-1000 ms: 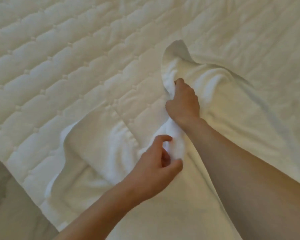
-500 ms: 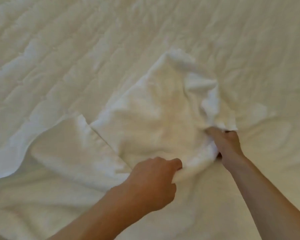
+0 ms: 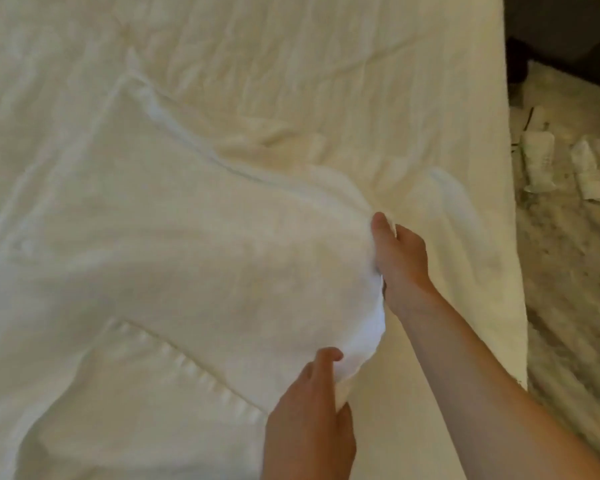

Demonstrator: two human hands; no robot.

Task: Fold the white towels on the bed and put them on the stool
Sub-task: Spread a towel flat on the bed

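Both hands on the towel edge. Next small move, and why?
Likely carry that edge left across for a first fold: left hand and right hand both grip the right edge of the white towel, which lies spread on the bed.

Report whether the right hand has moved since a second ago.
Yes. The right hand moved rightward across the bed, farther from the left hand, gripping the towel.

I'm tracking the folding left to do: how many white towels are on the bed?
2, it seems: one towel spread out, its right edge gripped by the left hand and right hand; a second towel partly under it, lower left. Others may be hidden.
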